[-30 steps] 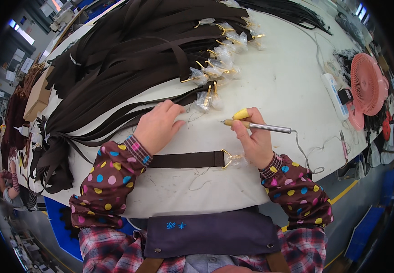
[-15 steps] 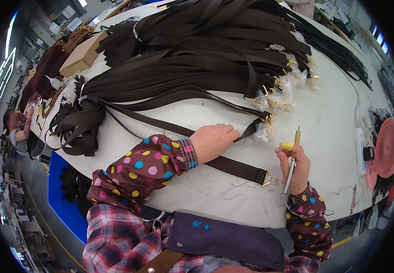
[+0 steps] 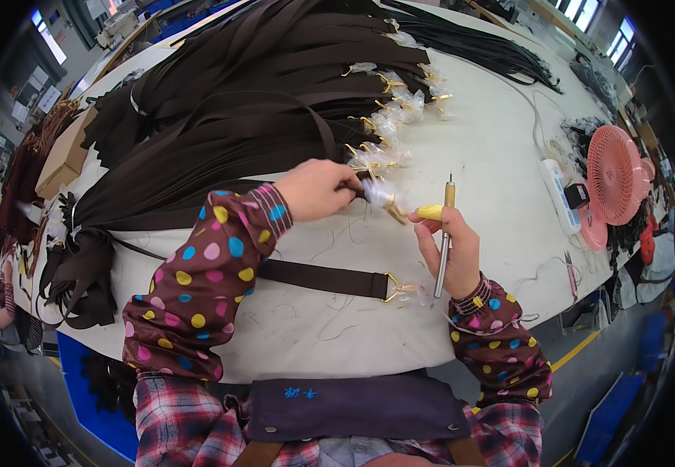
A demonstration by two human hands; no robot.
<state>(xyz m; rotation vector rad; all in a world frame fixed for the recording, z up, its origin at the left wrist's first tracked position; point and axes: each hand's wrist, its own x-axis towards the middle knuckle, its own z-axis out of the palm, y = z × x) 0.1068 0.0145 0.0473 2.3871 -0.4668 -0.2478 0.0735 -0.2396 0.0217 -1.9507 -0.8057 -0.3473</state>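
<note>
My left hand [image 3: 320,189] pinches a dark brown strap [image 3: 362,185] near its end. Beyond my fingertips, the strap's gold-coloured metal fitting [image 3: 393,208] in clear plastic wrap is smeared by motion. In my right hand [image 3: 457,251] is a slim pen-shaped tool [image 3: 444,247], silver below and brass-coloured above, its thin needle tip upward. A yellow finger cover [image 3: 430,212] sits on one finger, close to the fitting. Nearer me, another brown strap [image 3: 326,279] lies flat, its gold ring [image 3: 390,287] toward my right hand.
A large heap of brown straps [image 3: 221,117] covers the table's left and far side, with wrapped gold fittings along its right end. Black straps [image 3: 478,43] lie at the back. On the right are a pink fan [image 3: 618,175], a white power strip [image 3: 560,196] and a cord.
The view has shifted, moving the table's contents left in the picture. My left hand now holds a strap end with its wrapped fitting, close to my right hand, which keeps the pen-shaped tool.
</note>
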